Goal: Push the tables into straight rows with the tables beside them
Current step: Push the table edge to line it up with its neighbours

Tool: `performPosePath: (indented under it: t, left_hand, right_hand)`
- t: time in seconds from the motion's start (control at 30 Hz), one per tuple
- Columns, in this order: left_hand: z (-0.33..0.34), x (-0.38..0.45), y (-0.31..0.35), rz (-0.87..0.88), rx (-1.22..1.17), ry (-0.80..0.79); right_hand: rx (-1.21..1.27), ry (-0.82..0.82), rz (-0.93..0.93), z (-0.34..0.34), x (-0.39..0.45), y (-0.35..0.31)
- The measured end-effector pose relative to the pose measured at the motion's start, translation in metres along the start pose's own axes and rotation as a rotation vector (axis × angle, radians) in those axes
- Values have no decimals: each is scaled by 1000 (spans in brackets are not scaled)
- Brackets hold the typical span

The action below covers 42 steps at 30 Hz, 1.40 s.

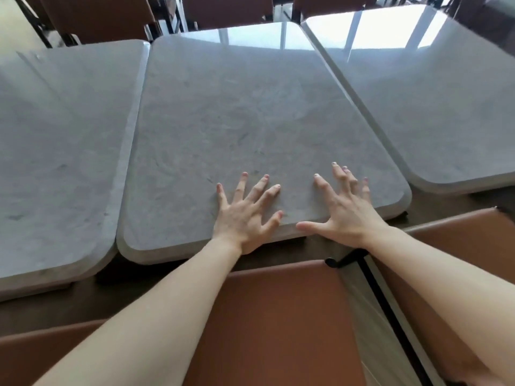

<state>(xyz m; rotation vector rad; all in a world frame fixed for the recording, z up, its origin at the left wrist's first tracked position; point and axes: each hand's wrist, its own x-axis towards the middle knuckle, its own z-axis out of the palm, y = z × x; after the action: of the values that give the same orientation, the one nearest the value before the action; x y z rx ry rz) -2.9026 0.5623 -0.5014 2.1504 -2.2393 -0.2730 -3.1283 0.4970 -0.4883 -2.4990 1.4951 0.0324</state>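
Three grey stone-look tables stand side by side. The middle table lies straight ahead, and both my hands rest flat on its near edge with fingers spread. My left hand sits near the edge's centre; my right hand is beside it, thumb along the rim. The left table touches the middle one, and its near edge reaches closer to me. The right table also adjoins the middle one, with its near edge further from me, so the three front edges form steps.
Brown padded chairs stand between me and the tables, with a black chair frame on the right. More brown chairs line the far side. Dark floor shows under the table edges.
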Motion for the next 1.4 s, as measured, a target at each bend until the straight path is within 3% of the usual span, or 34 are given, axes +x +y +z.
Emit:
performPosePath:
  t: [0.07, 0.33, 0.93, 1.03, 1.1, 1.23, 1.3, 1.4]
  left_hand:
    - [2, 0, 0, -25, 4, -2]
    - [1, 0, 5, -25, 16, 30]
    - [0, -1, 6, -56, 48, 17]
    - [-7, 3, 21, -129, 52, -60]
    - [-13, 15, 45, -280, 14, -104]
    - [-37, 30, 111, -537, 14, -276]
    - [-57, 24, 135, -537, -36, -315]
    - [-85, 10, 164, -448, -84, -239]
  right_hand:
    - [46, -78, 95, 4, -1, 9]
    - [43, -163, 103, 1, 7, 14]
    - [54, -168, 80, -1, 4, 13]
    - [74, -163, 79, -1, 3, 15]
    - [81, -173, 73, -1, 4, 14]
    - [177, -279, 67, -13, 11, 14]
    - [330, -328, 44, -33, 6, 25]
    - [667, -256, 110, -66, -17, 70]
